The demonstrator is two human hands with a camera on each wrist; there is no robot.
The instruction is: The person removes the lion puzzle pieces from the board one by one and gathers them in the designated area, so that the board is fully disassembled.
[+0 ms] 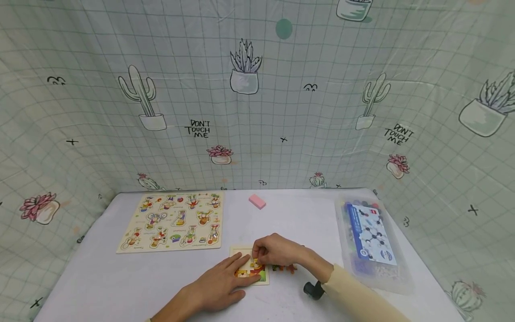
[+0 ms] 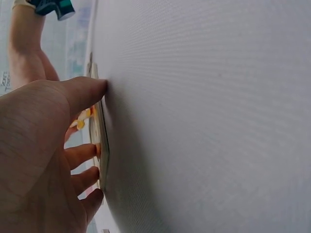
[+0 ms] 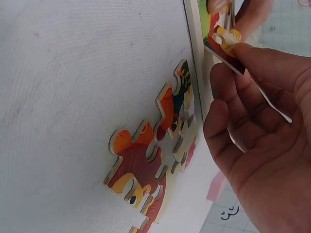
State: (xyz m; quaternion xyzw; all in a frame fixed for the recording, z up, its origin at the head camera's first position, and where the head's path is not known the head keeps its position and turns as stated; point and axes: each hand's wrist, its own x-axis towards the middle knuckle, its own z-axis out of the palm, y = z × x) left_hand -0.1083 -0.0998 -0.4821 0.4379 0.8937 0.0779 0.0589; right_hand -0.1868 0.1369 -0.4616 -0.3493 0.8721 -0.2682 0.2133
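Note:
A small framed jigsaw puzzle (image 1: 237, 248) lies near the front middle of the table, partly filled with colourful pieces. My left hand (image 1: 219, 286) rests on it with fingers spread and straight, hiding some of it. In the left wrist view the fingertips (image 2: 92, 179) touch the board and the thumb reaches its near edge. My right hand (image 1: 277, 250) pinches a red and yellow jigsaw piece (image 3: 228, 46) between thumb and finger, over the puzzle's right part. Several loose jigsaw pieces (image 3: 138, 160), red, orange and dark green, lie on the table beside the board, below the right hand.
A large wooden board of figure pieces (image 1: 173, 223) lies at the back left. A pink block (image 1: 257, 201) sits at the back middle. On the right lies a clear plastic case (image 1: 374, 241) with a blue label. A patterned cloth (image 1: 257, 112) hangs behind the table.

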